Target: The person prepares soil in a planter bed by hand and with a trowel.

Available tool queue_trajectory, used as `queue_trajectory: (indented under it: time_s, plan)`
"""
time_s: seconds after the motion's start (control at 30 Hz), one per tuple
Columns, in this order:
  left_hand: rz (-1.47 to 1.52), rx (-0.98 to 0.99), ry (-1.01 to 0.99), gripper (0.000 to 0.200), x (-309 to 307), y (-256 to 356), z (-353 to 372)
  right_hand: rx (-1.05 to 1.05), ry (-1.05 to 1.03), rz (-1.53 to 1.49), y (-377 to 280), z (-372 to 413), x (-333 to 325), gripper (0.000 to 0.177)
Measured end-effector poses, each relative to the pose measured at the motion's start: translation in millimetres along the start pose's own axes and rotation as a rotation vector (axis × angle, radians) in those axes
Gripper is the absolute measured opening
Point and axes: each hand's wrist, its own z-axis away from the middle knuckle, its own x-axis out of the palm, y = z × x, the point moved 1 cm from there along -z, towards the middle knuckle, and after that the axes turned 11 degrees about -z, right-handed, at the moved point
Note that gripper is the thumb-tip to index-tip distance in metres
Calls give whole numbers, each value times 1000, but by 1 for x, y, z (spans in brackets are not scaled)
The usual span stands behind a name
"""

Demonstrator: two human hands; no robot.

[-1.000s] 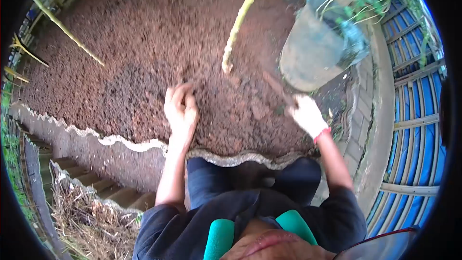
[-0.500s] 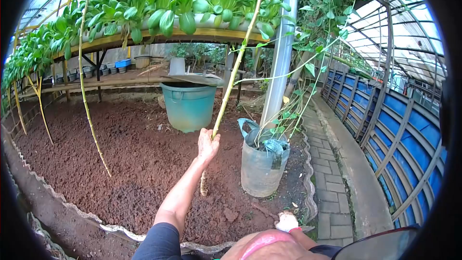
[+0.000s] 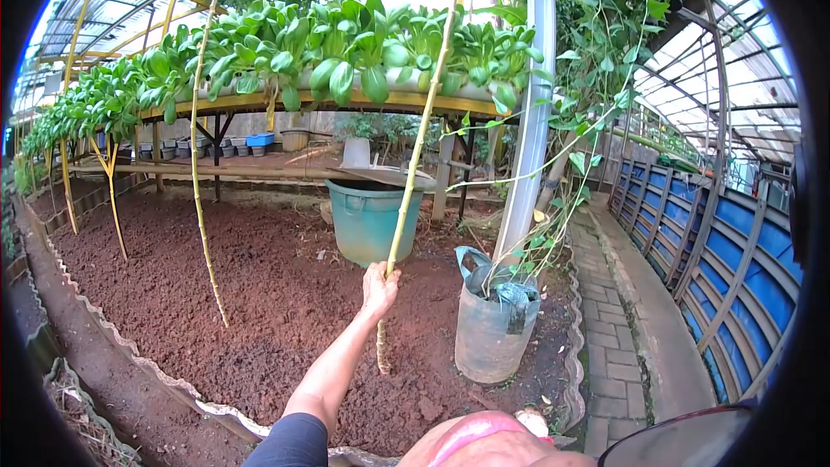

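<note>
My left hand is wrapped around a long pale stalk, holding it low down. The stalk's lower end touches the brown soil, and it leans slightly right towards the top. Low in the picture, my right hand shows only in part, near the soil at the bed's right edge; its fingers cannot be made out. Another thin stalk stands in the soil on the left. Right of my left hand is a grey-blue grow bag with a climbing plant in it.
A teal tub with a lid partly over it stands behind the stalk. Leafy greens grow on a raised rack. A wavy border edges the bed. At right are a brick path and blue panels.
The view has shifted, so the bed sits further right and lower. My left hand still grips the stalk, which now looks more upright. My right hand is less visible, at the bottom edge.
</note>
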Motion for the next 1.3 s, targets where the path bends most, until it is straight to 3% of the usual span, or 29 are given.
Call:
queue_trajectory:
  time_s: [0.13, 0.27, 0.4, 0.53, 0.73, 0.77, 0.8, 0.9, 0.93, 1.0, 1.3]
  plan:
    - [-58, -85, -17, 22, -39, 39, 8, -26, 18, 39, 13, -7, 20, 60]
    - [-128, -112, 13, 24, -45, 21, 5, 13, 5, 35, 10, -11, 16, 59]
    - [15, -143, 47, 25, -33, -22, 1, -23, 76, 2, 12, -5, 21, 57]
    - [-46, -170, -35, 24, -44, -4, -7, -75, 130, 12, 4, 6, 10, 48]
    - [2, -179, 72, 24, -15, -37, -20, -53, 73, 22, -6, 12, -4, 50]
    - [12, -149, 87, 23, -13, -44, -23, -78, 104, 33, -2, 10, 5, 51]
    - [98, -256, 46, 21, -22, -27, -20, -103, 147, 42, 8, 1, 19, 52]
    - [72, -184, 30, 18, -13, -53, -29, -50, 56, 28, 8, -4, 15, 54]
    - [110, -216, 19, 18, -14, -48, -31, -108, 224, -73, 4, 1, 28, 39]
    - [178, -298, -10, 16, -22, -36, -25, -143, 260, -95, 5, 3, 25, 37]
    - [161, -248, 14, 14, -29, -35, -19, -160, 214, -88, 15, -7, 37, 37]
